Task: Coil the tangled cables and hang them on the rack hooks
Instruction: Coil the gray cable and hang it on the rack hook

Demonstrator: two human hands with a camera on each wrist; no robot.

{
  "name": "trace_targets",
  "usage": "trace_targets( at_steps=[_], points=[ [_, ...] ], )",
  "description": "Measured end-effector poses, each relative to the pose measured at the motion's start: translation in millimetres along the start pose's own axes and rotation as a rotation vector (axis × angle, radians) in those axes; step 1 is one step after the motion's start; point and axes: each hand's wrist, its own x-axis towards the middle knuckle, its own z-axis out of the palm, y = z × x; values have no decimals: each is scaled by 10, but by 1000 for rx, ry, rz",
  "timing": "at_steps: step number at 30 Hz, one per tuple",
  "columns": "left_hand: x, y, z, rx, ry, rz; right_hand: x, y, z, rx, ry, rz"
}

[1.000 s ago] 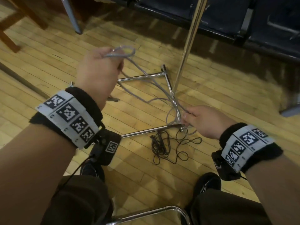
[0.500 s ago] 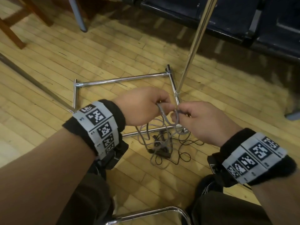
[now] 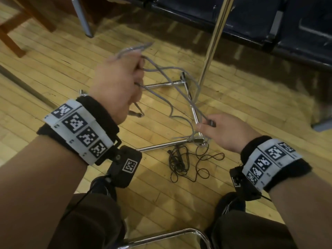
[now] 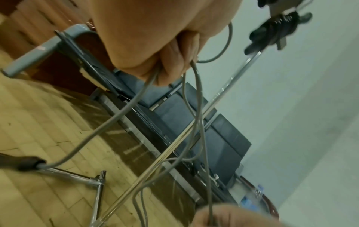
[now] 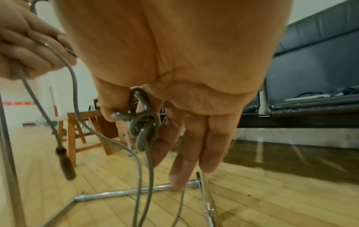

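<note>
My left hand (image 3: 136, 74) is raised and grips several loops of a grey cable (image 3: 170, 81) in its curled fingers. The strands run down to my right hand (image 3: 204, 124), which pinches a knotted bit of the cable (image 5: 143, 122) between thumb and fingers, low by the rack's base corner. The cable's dark plug (image 5: 66, 165) dangles under the left hand. The chrome rack has a slanted pole (image 3: 213, 44) and a floor frame (image 3: 161, 145). A thin black cable (image 3: 186, 162) lies tangled on the floor beside the frame. A black bundle (image 4: 276, 29) hangs high on the rack.
Dark bench seats (image 3: 269, 18) line the far side. A wooden furniture leg (image 3: 10, 42) and a grey metal leg (image 3: 82, 18) stand at the back left. A chrome chair bar (image 3: 161, 238) runs between my knees, with my shoes (image 3: 100, 187) on the wooden floor.
My hands were together low by the rack base. The left hand has since risen up and to the left, drawing grey cable out, while the right stays low and holds the cable.
</note>
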Motion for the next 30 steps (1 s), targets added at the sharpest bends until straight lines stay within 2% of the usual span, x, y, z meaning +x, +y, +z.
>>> trace_targets(
  at_steps=[3, 5, 7, 9, 12, 14, 16, 18, 21, 23, 26, 30],
  points=[
    [30, 14, -126, -75, 56, 46, 24, 29, 5, -114, -58, 48],
    [72, 17, -180, -2, 104, 45, 11, -10, -3, -81, -11, 4],
    [101, 2, -241, 375, 125, 60, -10, -78, -19, 87, 85, -90],
    [63, -31, -281, 738, 70, 34, -43, -166, -38, 249, 108, -158],
    [-61, -72, -244, 829, -120, 58, -101, -274, -20, 248, 26, -205],
    [-129, -88, -146, 846, -353, 138, -137, -331, 16, 223, -14, -230],
    [-200, -103, -40, 948, -581, 149, -161, -374, 40, 250, -41, -265],
    [-217, -157, 26, 1084, -659, 114, -178, -394, 42, 283, -54, -290],
    [-184, -183, 42, 1125, -636, 89, -191, -370, 24, 294, -57, -305],
    [-173, -168, 30, 1085, -612, 159, -190, -335, 23, 321, -63, -299],
    [-150, -154, -1, 864, -486, 202, -158, -262, 34, 323, -89, -243],
    [-68, -131, -31, 573, -324, 157, -123, -141, 34, 253, -199, -136]
  ],
)
